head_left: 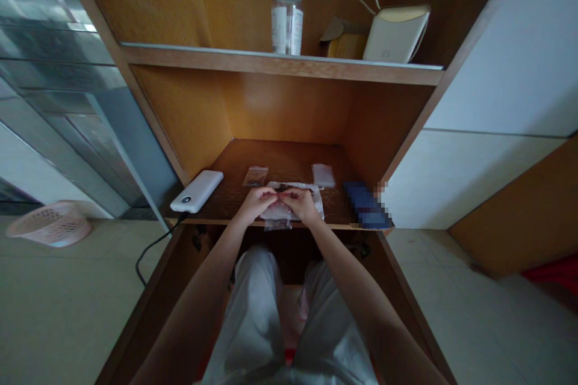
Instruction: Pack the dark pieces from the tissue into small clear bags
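Note:
My left hand [259, 203] and my right hand [301, 204] meet at the front of a dark wooden desk [280, 159]. Their fingers pinch a white translucent plastic packet [295, 195] from both sides. A small dark item [284, 188] lies at the packet's top, partly behind my fingertips, and I cannot tell what it is. A clear small bag [277, 224] hangs over the desk's front edge below my hands. Two more small zip bags, one brownish [255, 176] and one whitish [323, 175], lie just beyond my fingers.
A white power bank [197, 191] with a black cable [156, 249] lies left of my hands, and a pixelated blue object [366, 204] lies to the right. Above, a shelf [280, 65] holds a white-capped bottle [287, 17], a small cardboard box [345, 42] and a cream pouch [396, 36]. A pink basket [49, 224] is on the floor.

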`<state>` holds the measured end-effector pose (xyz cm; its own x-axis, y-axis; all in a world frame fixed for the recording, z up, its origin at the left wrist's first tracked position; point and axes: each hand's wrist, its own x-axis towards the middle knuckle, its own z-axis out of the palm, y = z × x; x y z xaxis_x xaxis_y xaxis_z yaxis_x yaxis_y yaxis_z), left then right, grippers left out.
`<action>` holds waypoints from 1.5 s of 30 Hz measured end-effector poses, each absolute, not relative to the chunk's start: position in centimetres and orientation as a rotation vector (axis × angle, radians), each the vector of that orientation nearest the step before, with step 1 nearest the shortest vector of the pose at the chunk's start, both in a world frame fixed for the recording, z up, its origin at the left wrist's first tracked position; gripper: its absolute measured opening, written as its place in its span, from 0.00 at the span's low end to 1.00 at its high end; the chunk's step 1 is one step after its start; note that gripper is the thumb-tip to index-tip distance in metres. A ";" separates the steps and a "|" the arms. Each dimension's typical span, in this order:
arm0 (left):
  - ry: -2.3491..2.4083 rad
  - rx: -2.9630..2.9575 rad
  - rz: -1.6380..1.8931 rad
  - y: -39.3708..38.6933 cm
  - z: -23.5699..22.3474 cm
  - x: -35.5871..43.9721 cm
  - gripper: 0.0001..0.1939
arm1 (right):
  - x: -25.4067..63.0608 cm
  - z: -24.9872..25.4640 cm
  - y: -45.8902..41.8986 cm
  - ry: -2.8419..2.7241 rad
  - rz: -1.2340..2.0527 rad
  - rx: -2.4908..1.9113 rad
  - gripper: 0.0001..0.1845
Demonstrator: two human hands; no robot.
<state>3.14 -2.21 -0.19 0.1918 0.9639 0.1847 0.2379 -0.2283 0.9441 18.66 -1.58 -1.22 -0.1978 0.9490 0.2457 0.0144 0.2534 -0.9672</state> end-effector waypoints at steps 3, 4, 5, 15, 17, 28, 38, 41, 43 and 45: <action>1.170 1.619 1.074 -2.3 0.0 3.2 0.09 | 18.6 -1.1 -1.6 -1.478 1.150 -0.959 0.11; 1.174 1.608 1.067 -2.4 0.0 3.2 0.09 | 18.6 -1.1 -1.6 -1.472 1.157 -0.965 0.11; 1.177 1.597 1.065 -2.4 0.0 3.2 0.09 | 18.6 -1.2 -1.5 -1.464 1.163 -0.970 0.11; 1.118 1.474 1.180 -2.0 -0.5 2.9 0.17 | 18.4 -1.9 -0.9 -1.307 1.162 -0.921 0.16; 1.108 1.471 1.191 -2.0 -0.4 2.9 0.17 | 18.5 -1.8 -1.0 -1.298 1.184 -0.931 0.18; 0.970 1.334 1.258 -1.5 -1.0 2.5 0.21 | 18.5 -2.8 -0.2 -1.234 1.170 -0.942 0.15; 0.988 1.352 1.239 -1.9 -0.7 2.6 0.22 | 18.5 -2.7 -0.3 -1.211 1.182 -0.943 0.14; 1.010 1.330 1.263 -1.9 -0.7 2.8 0.23 | 18.5 -2.4 -0.4 -1.166 1.215 -0.920 0.14; 1.035 1.330 1.271 -1.9 -0.6 2.8 0.23 | 18.6 -2.2 -0.4 -1.104 1.232 -0.926 0.13; 1.067 1.354 1.270 -2.0 -0.5 2.9 0.26 | 18.6 -2.0 -0.5 -1.036 1.251 -0.937 0.13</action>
<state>2.86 -1.99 -0.55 0.0757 0.9845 0.1585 -0.0142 -0.1578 0.9874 18.65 -0.49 -2.00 0.0247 0.9953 0.0935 -0.2776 0.0966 -0.9558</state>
